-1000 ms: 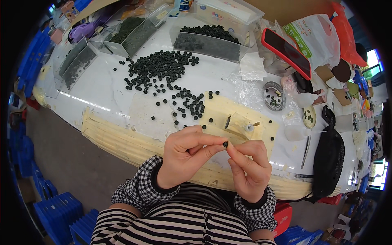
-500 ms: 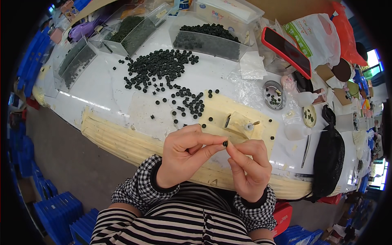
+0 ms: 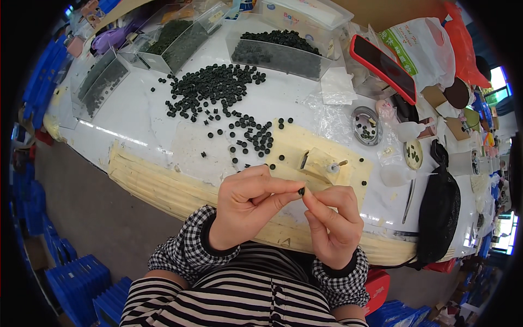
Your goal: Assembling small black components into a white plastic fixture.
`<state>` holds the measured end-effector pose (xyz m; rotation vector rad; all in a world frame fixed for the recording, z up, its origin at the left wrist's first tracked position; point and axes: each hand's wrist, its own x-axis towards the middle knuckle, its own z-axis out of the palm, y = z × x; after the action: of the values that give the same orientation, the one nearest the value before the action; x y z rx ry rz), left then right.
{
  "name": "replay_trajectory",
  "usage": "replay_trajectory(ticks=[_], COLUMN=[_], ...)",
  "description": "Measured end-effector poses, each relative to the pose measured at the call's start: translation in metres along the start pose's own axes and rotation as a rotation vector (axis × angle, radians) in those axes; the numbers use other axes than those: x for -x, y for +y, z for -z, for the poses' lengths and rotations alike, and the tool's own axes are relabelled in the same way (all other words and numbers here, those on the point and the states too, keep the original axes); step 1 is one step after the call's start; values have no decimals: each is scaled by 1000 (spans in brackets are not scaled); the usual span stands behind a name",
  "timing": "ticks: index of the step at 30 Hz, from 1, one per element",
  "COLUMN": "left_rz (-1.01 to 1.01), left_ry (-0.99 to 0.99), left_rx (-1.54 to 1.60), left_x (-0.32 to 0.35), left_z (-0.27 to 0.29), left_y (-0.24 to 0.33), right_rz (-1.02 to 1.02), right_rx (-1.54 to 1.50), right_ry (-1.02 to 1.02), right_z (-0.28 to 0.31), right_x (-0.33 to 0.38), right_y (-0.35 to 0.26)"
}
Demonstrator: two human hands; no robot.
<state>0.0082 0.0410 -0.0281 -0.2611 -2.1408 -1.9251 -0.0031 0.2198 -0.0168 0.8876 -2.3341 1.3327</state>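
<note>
Between the fingertips of both hands is a small round black part (image 3: 301, 191), apparently grooved like the loose ones on the table. My left hand (image 3: 250, 200) pinches it between thumb and forefinger. From the other side my right hand (image 3: 333, 218) touches it with closed fingertips. Just beyond the hands a cream-coloured block fixture (image 3: 318, 165) with a small upright nozzle and peg stands on a yellowish board (image 3: 294, 143). A heap of black parts (image 3: 210, 87) covers the table farther left, with a looser scatter (image 3: 253, 136) nearer to me.
Clear bins (image 3: 278, 57) of black and dark green pieces line the back. At right are a phone in a red case (image 3: 384, 68), a coiled ring dish (image 3: 366, 126), a round dish (image 3: 413, 154), tweezers (image 3: 408, 201) and a black mesh bag (image 3: 437, 212). Padded foam (image 3: 158, 182) edges the table's front.
Almost nothing differs. Both hands keep the same pinch on the small black part, and the view has shifted very slightly.
</note>
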Motion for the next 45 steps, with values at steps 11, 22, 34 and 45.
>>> replay_trajectory(ticks=[11, 22, 34, 45], left_rz=[-3, 17, -35, -17], left_ry=[-4, -6, -16, -1], left_rx=[26, 7, 29, 56], left_x=[0, 0, 0, 1], left_z=[0, 0, 1, 0], left_y=[-4, -1, -6, -6], right_rz=[-8, 18, -20, -18], right_rx=[-11, 15, -26, -39], right_ry=[10, 2, 14, 24], right_z=[0, 0, -1, -1], right_x=[1, 0, 1, 1], right_y=[0, 1, -1, -1])
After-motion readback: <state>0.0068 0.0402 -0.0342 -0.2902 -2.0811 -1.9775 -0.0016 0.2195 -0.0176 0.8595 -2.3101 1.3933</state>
